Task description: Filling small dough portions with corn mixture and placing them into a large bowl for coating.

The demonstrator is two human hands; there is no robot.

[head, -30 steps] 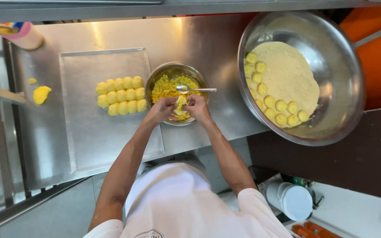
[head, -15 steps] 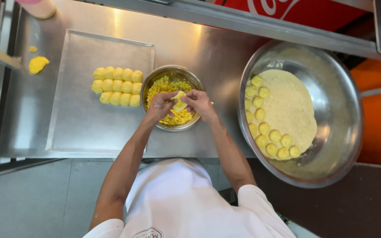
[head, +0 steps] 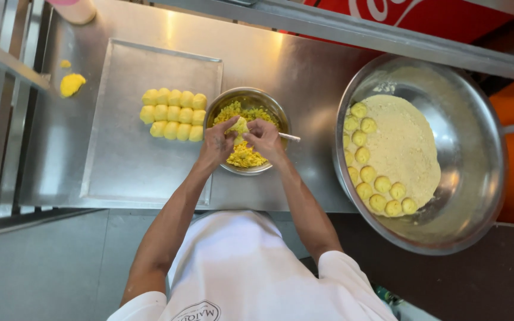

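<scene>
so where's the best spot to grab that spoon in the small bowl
Take the spoon by its bare handle end, coming from the right: it sticks out over the small bowl's rim past the right hand, while its other end is hidden under the hands and yellow filling.

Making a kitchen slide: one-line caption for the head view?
Both hands, left and right, shape a dough piece over a filling bowl, beside a tray of yellow pieces.

Both hands, left (head: 218, 142) and right (head: 263, 139), meet with fingers pinched together.
</scene>
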